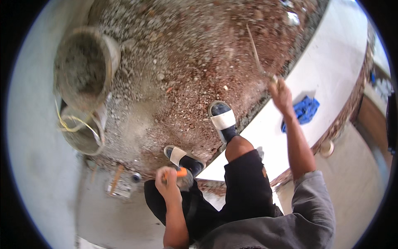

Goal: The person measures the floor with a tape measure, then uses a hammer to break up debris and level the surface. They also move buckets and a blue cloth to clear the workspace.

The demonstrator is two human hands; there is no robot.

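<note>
My left hand [167, 181] is closed around an orange-handled tool [181, 172], low in front of my left leg. A grey rounded part shows beside the orange; its exact kind is blurred. Off to the right, my right hand [282, 96] grips what looks like a trowel [255, 52] by its handle. Its narrow, pointed blade is seen nearly edge-on and reaches away over the gravelly ground. Just right of that forearm, a crumpled blue cloth [306, 110] lies on the white slab [331, 54].
Two buckets stand at the left by the wall: a large one [111, 54] with grey mortar inside, and a smaller one [68, 139] with a yellow cord over it. Loose gravel [166, 79] covers the ground ahead. A wooden strip [116, 179] lies at lower left.
</note>
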